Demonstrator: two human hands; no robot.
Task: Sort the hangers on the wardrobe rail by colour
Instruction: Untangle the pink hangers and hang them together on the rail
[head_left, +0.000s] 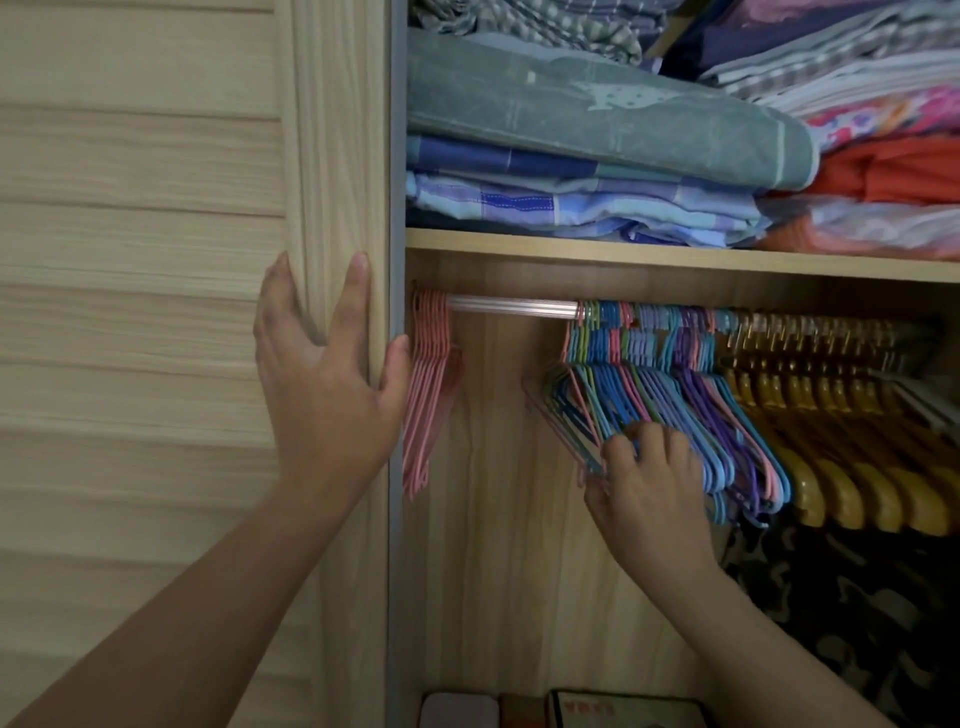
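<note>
The mixed hangers (670, 395), thin ones in blue, purple, pink and green, hang packed together on the wardrobe rail (511, 305), right of its bare stretch. My right hand (649, 478) is at their lower left ends, fingers curled in a clenched grip around the ends of a few blue ones. Left of the bare stretch, a small bunch of pink hangers (428, 395) hangs by itself at the rail's end, close against the wardrobe side. Right of the mixed bunch, and touching it, hangs a row of thick yellow-brown wooden hangers (841, 467). My left hand (327, 374) lies flat on the pale slatted wardrobe door (140, 312), fingers straight, thumb hooked round its edge just beside the pink bunch, grasping nothing. Above the rail a wooden shelf (675, 254) carries folded bedding (597, 150) in blue checks, grey-green and orange. Below the wooden hangers is a dark patterned cloth (857, 597).
</note>
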